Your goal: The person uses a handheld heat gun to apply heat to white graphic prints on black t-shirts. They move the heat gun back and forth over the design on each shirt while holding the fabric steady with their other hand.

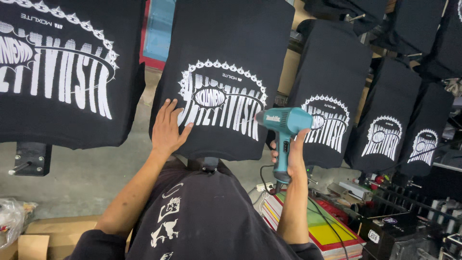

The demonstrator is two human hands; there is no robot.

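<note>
Closest to the lens, my own black printed shirt [202, 216] fills the lower frame, with a stack of coloured boards [332, 231] beside my right forearm. Above it, my right hand [291, 156] is wrapped tight around the grip of a teal heat gun [285, 127], nozzle aimed left at the white print. It looks like a rigid plastic tool of moderate weight, best held by that grip, since I judge the nozzle end hot; its cord [264, 175] drops below my wrist and slips out of sight. My left hand [168, 127] lies flat, fingers spread, on the black T-shirt [221, 82] stretched over a platen straight ahead. The cloth looks soft and light, pulled smooth; I would handle it by its edges, clear of the print. Farther off, more printed shirts [332, 91] fan away to the right, and another shirt [67, 67] hangs left of my fingers, cut off by the frame. The platens themselves are hidden under fabric
</note>
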